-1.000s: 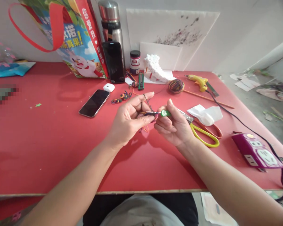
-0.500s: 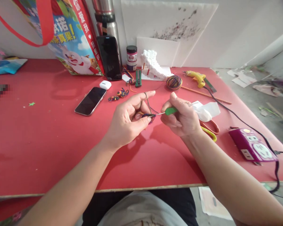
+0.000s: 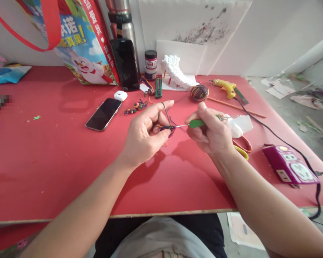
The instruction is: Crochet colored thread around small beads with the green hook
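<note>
Between thumb and fingers, my left hand (image 3: 147, 134) pinches a small dark multicoloured crochet piece (image 3: 167, 129). A strand of yarn (image 3: 166, 111) loops over its raised index finger. My right hand (image 3: 211, 129) is closed around the green handle of a crochet hook (image 3: 196, 123), whose thin metal shaft points left. The hook's tip meets the edge of the crochet piece; the exact stitch is too small to make out. Beyond my hands lies a ball of multicoloured yarn (image 3: 199, 92). Another small crocheted strip (image 3: 136, 107) rests to the left of it.
A phone (image 3: 104, 114) and a white earbud case (image 3: 120, 95) lie left. Behind stand a gift bag (image 3: 88, 66), an upright phone (image 3: 125, 64) and a jar (image 3: 151, 64). Rightward are a yellow glue gun (image 3: 224, 87), scissors (image 3: 242, 152) and a purple power strip (image 3: 290, 165) with a cord.
My right hand has shifted slightly right and up with the hook, showing more of its shaft outside the crochet piece. My left hand has moved slightly left, still pinching the work.
</note>
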Available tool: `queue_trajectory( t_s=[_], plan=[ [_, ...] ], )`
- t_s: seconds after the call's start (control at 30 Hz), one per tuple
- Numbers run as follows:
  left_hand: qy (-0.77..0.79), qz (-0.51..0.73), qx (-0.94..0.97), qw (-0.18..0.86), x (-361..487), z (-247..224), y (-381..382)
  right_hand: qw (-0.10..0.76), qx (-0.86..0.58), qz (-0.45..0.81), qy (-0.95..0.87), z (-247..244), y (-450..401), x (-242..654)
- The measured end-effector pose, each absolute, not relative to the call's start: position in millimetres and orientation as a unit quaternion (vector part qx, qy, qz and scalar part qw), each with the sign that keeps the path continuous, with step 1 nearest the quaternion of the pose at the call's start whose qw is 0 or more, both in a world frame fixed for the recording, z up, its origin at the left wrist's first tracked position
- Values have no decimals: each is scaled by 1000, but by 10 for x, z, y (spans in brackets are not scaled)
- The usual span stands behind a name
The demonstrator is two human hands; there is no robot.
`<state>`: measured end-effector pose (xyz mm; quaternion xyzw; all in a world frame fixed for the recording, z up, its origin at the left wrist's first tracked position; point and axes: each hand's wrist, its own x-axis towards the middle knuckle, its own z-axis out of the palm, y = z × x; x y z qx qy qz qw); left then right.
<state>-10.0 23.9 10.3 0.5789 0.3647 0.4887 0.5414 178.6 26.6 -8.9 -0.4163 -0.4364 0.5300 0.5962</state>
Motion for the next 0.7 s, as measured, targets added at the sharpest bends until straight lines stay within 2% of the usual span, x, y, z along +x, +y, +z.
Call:
queue_trajectory(
  t_s=[0.7],
  plan=[
    [377, 500, 558, 545, -89, 96, 240, 609, -419, 518, -430, -97, 250, 1756]
  ],
)
